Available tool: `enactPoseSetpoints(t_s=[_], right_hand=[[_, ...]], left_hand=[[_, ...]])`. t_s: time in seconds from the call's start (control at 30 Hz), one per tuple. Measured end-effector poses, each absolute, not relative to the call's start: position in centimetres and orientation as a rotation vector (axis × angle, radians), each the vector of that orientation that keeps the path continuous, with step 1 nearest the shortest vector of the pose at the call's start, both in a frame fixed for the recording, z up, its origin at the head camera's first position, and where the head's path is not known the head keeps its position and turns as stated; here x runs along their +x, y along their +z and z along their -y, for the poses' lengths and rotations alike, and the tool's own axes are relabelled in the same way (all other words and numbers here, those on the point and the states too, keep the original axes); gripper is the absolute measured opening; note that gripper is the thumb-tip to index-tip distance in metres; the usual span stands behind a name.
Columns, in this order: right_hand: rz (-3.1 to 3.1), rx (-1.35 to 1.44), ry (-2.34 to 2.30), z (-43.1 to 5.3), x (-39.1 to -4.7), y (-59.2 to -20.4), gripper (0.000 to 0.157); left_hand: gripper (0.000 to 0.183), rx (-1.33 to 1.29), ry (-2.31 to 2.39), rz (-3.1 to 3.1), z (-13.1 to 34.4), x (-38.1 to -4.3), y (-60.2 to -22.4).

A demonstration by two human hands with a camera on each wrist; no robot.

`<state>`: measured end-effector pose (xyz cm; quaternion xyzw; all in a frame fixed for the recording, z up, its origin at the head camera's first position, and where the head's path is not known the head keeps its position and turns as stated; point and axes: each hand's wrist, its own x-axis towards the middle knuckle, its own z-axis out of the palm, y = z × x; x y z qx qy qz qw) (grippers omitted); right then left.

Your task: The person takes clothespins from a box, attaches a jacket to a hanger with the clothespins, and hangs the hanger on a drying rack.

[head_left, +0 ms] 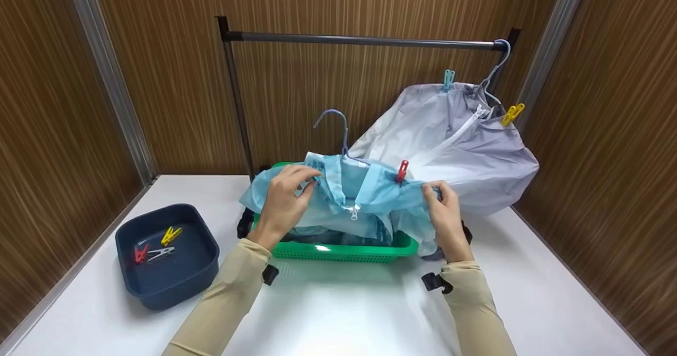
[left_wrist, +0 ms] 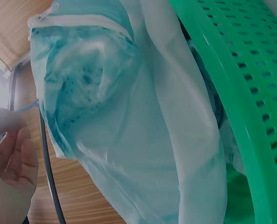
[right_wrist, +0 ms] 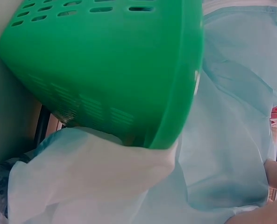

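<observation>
A light blue zip jacket (head_left: 391, 192) hangs on a hanger (head_left: 344, 128) whose hook points up, its lower part draping over a green basket (head_left: 338, 251). A red clothespin (head_left: 403, 171) is clipped on the jacket's shoulder at the right. My right hand (head_left: 445, 213) pinches the jacket's cloth just right of that pin. Beside the collar on the left is my left hand (head_left: 285, 200), fingers loosely bent. In the left wrist view, a gap shows between the left hand (left_wrist: 12, 163) and the patterned hood cloth (left_wrist: 87, 70). The right fingertips partly show at the cloth's edge in the right wrist view.
A dark blue tub (head_left: 166, 287) at the left contains yellow, red and grey clothespins. Behind the basket stands a rack with a horizontal bar (head_left: 365, 40). A pale grey-white jacket (head_left: 439, 134) hangs at its right end, with blue (head_left: 448, 80) and yellow (head_left: 513, 114) clothespins.
</observation>
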<state>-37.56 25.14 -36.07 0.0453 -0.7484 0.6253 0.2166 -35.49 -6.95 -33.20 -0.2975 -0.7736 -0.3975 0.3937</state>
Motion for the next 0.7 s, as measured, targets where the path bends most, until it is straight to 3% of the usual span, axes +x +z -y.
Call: enactPoseSetpoints(t_s=[0.17,0.7], right_hand=[[2.075,0.103,1.731,-25.1,-37.5,-36.1,0.022],[2.102,0.086,1.709,-25.2,-37.6,-36.1,0.023]], left_hand=[[0.024,-0.736,-0.996,1.954,8.1,-35.8,-33.4],[0.021,-0.656,-0.789,2.224,14.5,-37.3,-33.2]])
